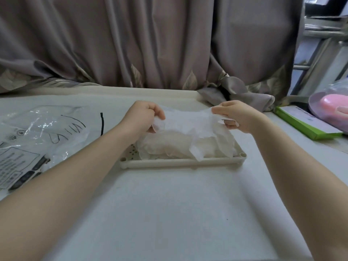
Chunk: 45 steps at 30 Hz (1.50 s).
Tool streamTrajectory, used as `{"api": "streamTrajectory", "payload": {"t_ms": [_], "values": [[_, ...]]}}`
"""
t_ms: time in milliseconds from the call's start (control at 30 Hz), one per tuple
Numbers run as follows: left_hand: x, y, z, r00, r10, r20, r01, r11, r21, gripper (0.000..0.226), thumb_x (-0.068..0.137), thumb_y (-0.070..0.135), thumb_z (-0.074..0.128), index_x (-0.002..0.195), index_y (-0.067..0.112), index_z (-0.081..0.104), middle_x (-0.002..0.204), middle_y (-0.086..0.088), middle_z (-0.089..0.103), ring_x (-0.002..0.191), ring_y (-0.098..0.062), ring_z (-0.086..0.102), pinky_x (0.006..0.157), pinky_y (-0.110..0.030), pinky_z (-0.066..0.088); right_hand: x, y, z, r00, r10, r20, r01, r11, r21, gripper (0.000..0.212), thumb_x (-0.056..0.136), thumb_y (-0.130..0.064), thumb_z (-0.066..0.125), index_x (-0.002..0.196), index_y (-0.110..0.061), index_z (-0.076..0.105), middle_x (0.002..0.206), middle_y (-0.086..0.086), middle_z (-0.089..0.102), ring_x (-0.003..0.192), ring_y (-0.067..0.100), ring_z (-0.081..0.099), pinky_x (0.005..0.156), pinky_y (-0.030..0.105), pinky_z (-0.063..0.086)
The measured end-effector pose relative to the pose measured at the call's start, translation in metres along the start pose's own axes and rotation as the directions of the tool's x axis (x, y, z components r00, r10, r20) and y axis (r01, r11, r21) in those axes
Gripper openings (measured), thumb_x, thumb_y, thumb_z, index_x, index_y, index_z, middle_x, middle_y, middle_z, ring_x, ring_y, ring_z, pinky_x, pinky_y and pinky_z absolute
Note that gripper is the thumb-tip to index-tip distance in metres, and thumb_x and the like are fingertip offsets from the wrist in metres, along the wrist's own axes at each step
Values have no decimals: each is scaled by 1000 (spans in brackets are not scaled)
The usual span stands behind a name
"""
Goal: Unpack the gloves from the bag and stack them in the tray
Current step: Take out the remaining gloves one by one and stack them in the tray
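Stretching a thin clear glove (190, 121) out flat, the left hand (140, 116) pinches one end and the right hand (236, 115) pinches the other, right above the beige tray (180, 162). A floppy pile of gloves (173, 146) already sits in that tray. The bag (35, 136) lies flat on the white table (169, 213), off to the left, well apart from the tray.

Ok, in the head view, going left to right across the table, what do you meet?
Plastic bag → left hand → thin glove stretched between both hands above the tray → right hand → green box → pink object at the right edge.
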<state>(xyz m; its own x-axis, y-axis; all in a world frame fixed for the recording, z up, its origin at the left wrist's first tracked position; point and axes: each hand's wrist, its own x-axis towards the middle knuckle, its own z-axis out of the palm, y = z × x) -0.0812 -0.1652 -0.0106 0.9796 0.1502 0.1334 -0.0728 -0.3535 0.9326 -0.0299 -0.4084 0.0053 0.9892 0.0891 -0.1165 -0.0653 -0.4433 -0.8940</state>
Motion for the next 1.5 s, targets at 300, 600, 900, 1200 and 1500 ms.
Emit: {"api": "streamTrajectory", "payload": {"t_ms": [300,600,900,1200,1500], "values": [[9,-7,2,999,12,32,-26,884,467,35,82,38,62,67,8,53,59,-8,51,53,-23,48,53,-27,38,-26,3,72,807,-579,113,509,586,-631,61,76,-60,63,120,-19,58,124,-3,55,114,15,50,94,27,36],[12,-17,6,988,118,98,-153,812,564,46,80,20,68,123,11,52,125,-4,53,99,-25,60,90,-39,47,-34,8,89,848,-514,130,318,298,-900,46,81,-2,40,123,-15,54,126,1,57,119,23,49,108,35,23],[6,-15,0,988,87,127,-153,634,759,74,77,64,57,130,12,48,150,-8,13,134,-29,21,107,-38,24,-49,16,51,798,-588,130,486,501,-716,61,76,-50,32,123,-23,60,149,0,37,139,19,27,113,39,22],[2,-35,7,829,31,558,-539,305,785,80,88,65,36,147,15,19,156,-3,19,143,-17,13,117,-36,4,-26,33,84,947,-261,188,290,442,-849,86,75,-63,58,146,-31,22,155,-6,19,145,17,8,117,48,0],[5,-44,1,898,-104,428,-379,314,871,101,76,74,46,149,22,0,158,-6,1,145,-24,1,116,-49,-1,-29,42,32,993,17,120,93,525,-846,106,72,-64,64,150,-31,0,159,-2,-4,146,19,-1,117,48,4]]}}
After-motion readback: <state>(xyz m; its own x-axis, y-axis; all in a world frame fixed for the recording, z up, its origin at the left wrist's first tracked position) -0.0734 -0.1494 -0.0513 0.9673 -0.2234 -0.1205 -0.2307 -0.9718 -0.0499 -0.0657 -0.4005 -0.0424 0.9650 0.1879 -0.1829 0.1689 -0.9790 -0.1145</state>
